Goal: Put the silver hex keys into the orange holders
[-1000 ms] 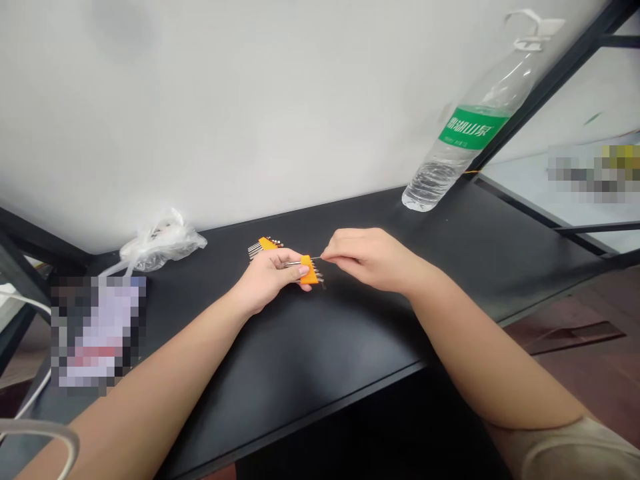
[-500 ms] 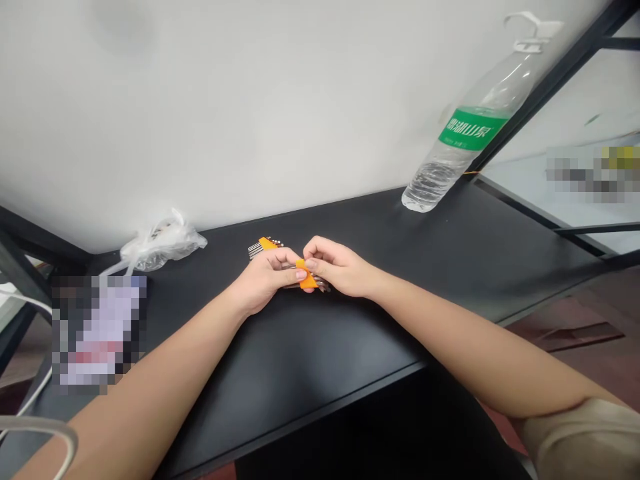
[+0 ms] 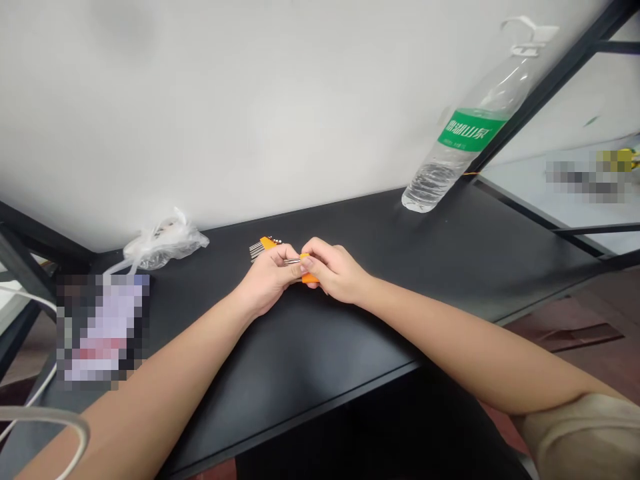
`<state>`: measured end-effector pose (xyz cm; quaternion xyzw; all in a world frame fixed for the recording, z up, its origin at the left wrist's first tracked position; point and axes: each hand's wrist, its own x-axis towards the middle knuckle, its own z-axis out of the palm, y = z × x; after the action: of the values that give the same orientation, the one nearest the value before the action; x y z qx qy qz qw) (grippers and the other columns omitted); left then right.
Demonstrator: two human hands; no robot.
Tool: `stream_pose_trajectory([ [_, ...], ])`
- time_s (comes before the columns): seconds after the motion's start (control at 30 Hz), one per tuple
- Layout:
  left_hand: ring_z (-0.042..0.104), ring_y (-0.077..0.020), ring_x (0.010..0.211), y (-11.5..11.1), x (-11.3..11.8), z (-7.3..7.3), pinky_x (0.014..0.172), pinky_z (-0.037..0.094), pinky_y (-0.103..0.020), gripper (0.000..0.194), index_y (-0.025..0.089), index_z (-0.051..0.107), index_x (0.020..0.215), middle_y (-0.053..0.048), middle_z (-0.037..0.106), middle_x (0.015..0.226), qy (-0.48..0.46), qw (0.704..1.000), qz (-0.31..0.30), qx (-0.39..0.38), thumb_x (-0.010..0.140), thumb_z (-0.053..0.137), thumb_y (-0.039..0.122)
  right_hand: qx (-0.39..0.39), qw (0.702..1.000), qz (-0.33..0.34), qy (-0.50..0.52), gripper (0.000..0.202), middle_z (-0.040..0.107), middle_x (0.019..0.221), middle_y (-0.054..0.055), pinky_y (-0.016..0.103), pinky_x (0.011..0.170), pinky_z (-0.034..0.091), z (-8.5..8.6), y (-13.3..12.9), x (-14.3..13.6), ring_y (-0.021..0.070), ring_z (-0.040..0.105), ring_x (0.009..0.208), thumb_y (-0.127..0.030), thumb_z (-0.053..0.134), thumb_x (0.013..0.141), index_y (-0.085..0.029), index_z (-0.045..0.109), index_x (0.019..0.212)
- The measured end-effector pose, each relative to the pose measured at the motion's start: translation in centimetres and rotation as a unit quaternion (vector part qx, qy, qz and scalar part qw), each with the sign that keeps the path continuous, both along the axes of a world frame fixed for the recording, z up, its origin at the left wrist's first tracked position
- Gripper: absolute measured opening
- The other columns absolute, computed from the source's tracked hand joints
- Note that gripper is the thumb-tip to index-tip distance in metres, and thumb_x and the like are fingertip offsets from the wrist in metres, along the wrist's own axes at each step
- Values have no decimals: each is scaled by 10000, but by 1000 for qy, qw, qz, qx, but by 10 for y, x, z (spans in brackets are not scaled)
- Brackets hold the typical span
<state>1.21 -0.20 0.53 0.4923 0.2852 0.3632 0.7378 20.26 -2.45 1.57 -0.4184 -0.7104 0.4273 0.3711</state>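
Observation:
Both my hands meet over the middle of the black table, closed on one hex key set (image 3: 311,277) with an orange plastic holder. My left hand (image 3: 273,275) pinches the set from the left, and thin metal keys show between its fingers and the holder. My right hand (image 3: 337,270) grips the holder from the right, covering the keys' right ends. Just behind my left hand a second hex key set (image 3: 269,244) lies on the table, its orange holder and several silver keys partly hidden by that hand.
A tall clear water bottle (image 3: 457,147) with a green label stands at the back right. A crumpled plastic bag (image 3: 163,240) lies at the back left, with a blurred-out purple item (image 3: 107,327) before it. A white cable (image 3: 83,437) loops at the lower left.
My right hand has closed further over the orange holder, hiding the key ends that showed on the right. The holder sits more upright between my hands.

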Motion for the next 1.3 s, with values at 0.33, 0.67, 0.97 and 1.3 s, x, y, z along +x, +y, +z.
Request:
stream_pose_trajectory([
  [0.33, 728, -200, 710, 1, 2, 10, 771, 588, -381, 421, 174, 584, 783, -40, 728, 768, 112, 989, 84, 54, 829, 818, 520, -26, 999, -23, -17, 359, 670, 687, -36, 240, 438, 399, 5, 7, 8, 108, 527, 455, -582, 683, 920, -235, 599, 964],
  [0.67, 404, -418, 1449, 16, -19, -3, 1152, 336, -587, 612, 210, 525, 1445, -184, 515, 1549, 568, 679, 228, 405, 902, 677, 448, 53, 960, -198, -191, 349, 717, 770, 16, 299, 625, 439, -12, 64, 67, 168, 605, 669, -552, 650, 912, -212, 731, 912],
  [0.97, 539, -410, 1285, 22, -23, -13, 1078, 370, -595, 519, 223, 514, 1404, -192, 675, 1291, 594, 685, 199, 371, 938, 609, 430, 99, 882, -258, -382, 492, 699, 1194, 175, 405, 810, 483, -6, 70, 106, 313, 659, 1004, -558, 670, 905, -181, 741, 1212],
  [1.3, 658, -296, 1104, 12, -8, -5, 1036, 434, -502, 475, 245, 566, 1158, -59, 709, 1154, 545, 762, 170, 307, 770, 769, 428, 105, 965, -30, -239, 315, 689, 980, 61, 336, 761, 480, -8, 30, 14, 204, 628, 863, -485, 668, 944, -211, 696, 1096],
])
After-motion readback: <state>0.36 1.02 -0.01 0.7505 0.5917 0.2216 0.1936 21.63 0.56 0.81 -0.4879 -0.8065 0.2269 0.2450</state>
